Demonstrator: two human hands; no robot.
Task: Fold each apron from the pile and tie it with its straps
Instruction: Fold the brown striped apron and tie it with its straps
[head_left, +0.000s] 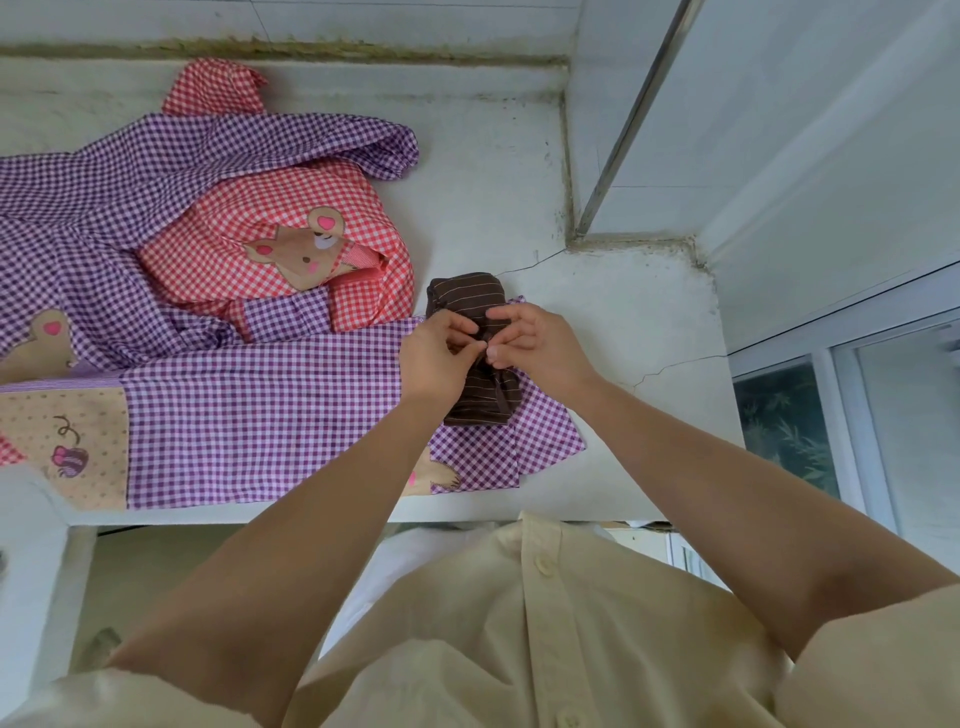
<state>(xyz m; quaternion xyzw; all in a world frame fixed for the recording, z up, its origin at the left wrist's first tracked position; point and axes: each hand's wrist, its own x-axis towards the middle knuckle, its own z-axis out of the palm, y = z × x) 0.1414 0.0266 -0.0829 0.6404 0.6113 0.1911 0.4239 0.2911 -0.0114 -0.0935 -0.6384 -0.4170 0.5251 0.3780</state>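
Both hands (485, 348) pinch straps on the lengthwise-lying brown apron bundle (475, 358).

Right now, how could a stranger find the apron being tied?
On the white stone counter, a purple-and-white checked apron lies spread along the near edge. On its right end sits a dark brown rolled apron with thin pale stripes, pinched by the left hand and right hand. Its neighbours are all checked and loose.

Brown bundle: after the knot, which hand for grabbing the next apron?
Left, probably. The left hand is nearest the red checked apron, lying just beyond it; the right hand would cross the brown bundle.
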